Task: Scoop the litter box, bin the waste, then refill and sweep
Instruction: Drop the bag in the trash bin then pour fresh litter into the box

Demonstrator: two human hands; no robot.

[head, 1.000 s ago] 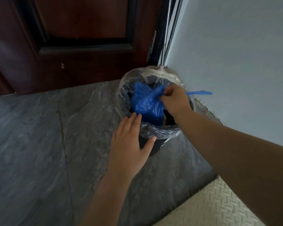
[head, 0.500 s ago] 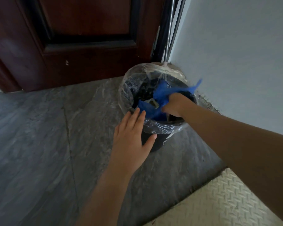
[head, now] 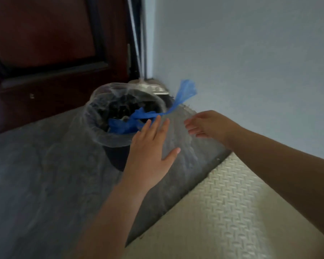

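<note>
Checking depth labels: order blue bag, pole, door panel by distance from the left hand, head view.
1. Blue bag, in the bin beside the left hand.
2. Pole, corner behind the bin.
3. Door panel, far upper left.

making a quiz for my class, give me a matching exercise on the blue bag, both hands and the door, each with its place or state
Things:
1. blue bag
2. left hand
3. right hand
4. door

Places or states:
a. dark red-brown, behind the bin
b. in the bin, one tail sticking out over the rim
c. open and empty, right of the bin
d. fingers straight, over the bin's near rim

Pairs: 1-b, 2-d, 3-c, 4-a
</note>
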